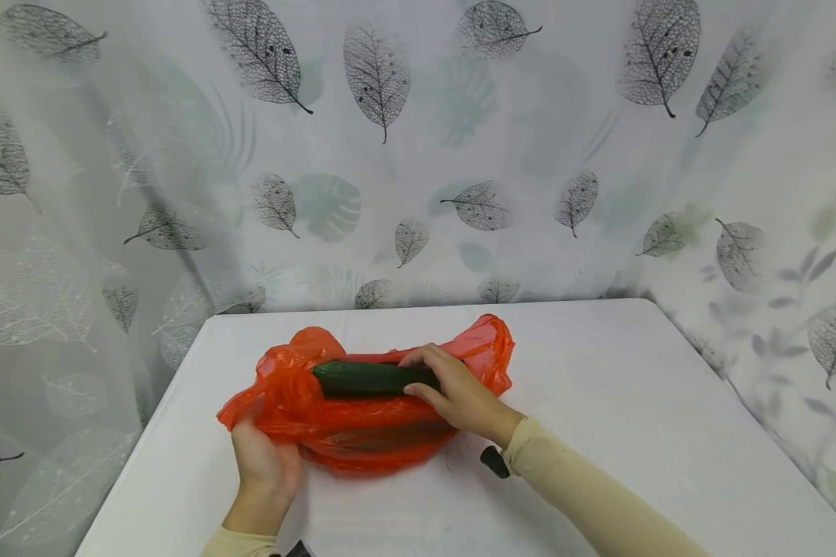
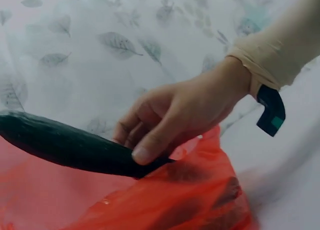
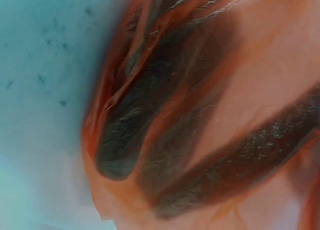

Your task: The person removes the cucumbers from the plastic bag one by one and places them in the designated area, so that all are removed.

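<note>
A dark green cucumber [image 1: 362, 379] lies lengthwise across the mouth of a red plastic bag [image 1: 383, 456], its left end against the crumpled plastic. My right hand [image 1: 460, 391] grips the cucumber near its right end, thumb on the near side and fingers on the far side. In the left wrist view the same right hand [image 2: 175, 117] pinches the cucumber [image 2: 70, 147] above the bag [image 2: 170, 205]. My left hand [image 1: 265, 460] holds the bag's left side, with its fingertips hidden by the plastic. More long dark shapes [image 3: 130, 125] show through the film in the right wrist view.
The bag lies on a white table [image 1: 599, 371]. Behind the table hangs a curtain [image 1: 418, 155] printed with leaves. A small black strap end [image 1: 495, 462] hangs below the right sleeve [image 1: 585, 487].
</note>
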Demonstrator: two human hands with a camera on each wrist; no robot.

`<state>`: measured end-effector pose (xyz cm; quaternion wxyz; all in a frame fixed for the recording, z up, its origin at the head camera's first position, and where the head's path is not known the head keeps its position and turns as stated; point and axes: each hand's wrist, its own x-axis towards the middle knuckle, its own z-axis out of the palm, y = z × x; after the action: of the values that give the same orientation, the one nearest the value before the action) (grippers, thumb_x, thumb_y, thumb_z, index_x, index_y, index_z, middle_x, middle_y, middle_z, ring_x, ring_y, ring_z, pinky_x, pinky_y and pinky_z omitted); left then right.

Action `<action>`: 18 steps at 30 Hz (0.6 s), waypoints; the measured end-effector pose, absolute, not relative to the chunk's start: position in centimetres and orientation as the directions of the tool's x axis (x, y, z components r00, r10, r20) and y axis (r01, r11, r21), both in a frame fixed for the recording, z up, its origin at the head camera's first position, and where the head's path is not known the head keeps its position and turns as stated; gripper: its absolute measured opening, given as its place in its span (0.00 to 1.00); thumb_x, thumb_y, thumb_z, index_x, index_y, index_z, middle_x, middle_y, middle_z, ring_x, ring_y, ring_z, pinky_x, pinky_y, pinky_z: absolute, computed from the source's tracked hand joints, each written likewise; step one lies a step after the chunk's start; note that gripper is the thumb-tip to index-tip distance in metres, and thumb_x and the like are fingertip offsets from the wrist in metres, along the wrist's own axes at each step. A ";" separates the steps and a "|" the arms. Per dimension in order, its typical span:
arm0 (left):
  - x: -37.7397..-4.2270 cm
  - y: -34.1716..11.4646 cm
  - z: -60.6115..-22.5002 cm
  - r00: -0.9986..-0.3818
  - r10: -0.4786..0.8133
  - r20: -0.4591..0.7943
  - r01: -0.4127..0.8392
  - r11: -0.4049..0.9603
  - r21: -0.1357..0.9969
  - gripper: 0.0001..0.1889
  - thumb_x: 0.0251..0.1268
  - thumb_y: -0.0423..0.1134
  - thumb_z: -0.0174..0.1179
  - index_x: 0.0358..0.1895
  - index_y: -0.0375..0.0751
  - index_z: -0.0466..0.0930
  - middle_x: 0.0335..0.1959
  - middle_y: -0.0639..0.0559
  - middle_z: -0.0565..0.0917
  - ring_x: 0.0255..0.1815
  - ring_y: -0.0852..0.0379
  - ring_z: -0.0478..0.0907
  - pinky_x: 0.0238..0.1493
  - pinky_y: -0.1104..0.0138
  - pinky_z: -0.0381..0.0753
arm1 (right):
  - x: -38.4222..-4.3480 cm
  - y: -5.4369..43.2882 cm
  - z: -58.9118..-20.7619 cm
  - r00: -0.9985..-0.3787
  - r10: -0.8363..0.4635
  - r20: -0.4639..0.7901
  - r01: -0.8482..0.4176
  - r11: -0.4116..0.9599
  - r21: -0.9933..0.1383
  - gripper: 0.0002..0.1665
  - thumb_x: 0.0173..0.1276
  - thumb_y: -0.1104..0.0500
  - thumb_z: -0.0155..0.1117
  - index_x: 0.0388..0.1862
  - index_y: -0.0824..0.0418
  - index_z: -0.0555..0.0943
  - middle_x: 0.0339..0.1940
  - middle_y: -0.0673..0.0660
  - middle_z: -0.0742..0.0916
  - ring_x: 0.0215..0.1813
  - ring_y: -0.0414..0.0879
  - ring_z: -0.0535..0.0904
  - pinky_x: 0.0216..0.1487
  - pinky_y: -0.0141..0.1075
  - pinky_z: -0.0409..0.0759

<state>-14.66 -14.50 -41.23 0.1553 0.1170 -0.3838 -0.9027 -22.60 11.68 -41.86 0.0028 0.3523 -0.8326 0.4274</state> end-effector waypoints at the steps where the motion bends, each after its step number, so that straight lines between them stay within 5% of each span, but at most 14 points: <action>1: -14.7 -14.6 -41.0 -0.922 -0.376 -0.089 0.195 -0.651 0.733 0.19 0.83 0.50 0.29 0.61 0.48 0.65 0.60 0.57 0.71 0.65 0.60 0.65 0.70 0.63 0.59 | -22.6 11.7 -41.9 -0.751 -0.585 0.307 -0.590 0.384 -0.710 0.20 0.73 0.54 0.67 0.61 0.49 0.74 0.56 0.39 0.78 0.61 0.35 0.74 0.65 0.36 0.74; 9: -14.8 -15.2 -40.3 -0.913 -0.396 -0.095 0.172 -0.586 0.792 0.17 0.84 0.51 0.31 0.58 0.46 0.64 0.57 0.55 0.69 0.63 0.59 0.65 0.68 0.64 0.64 | -22.4 11.6 -41.3 -0.736 -0.558 0.384 -0.608 0.294 -0.738 0.20 0.73 0.56 0.67 0.61 0.50 0.74 0.56 0.40 0.79 0.61 0.37 0.75 0.65 0.37 0.75; 18: -14.8 -15.3 -40.8 -0.902 -0.418 -0.107 0.170 -0.574 0.801 0.17 0.84 0.51 0.32 0.59 0.47 0.64 0.57 0.55 0.69 0.63 0.59 0.66 0.67 0.65 0.64 | -21.7 11.1 -36.7 -0.778 -0.456 0.432 -0.476 -0.021 -0.879 0.19 0.72 0.67 0.65 0.59 0.62 0.74 0.55 0.58 0.80 0.54 0.53 0.81 0.54 0.42 0.83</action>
<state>-14.83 -15.31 -40.81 0.1680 0.1438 -0.4300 -0.8753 -21.74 11.09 -36.73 0.0080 0.3330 -0.6995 0.6323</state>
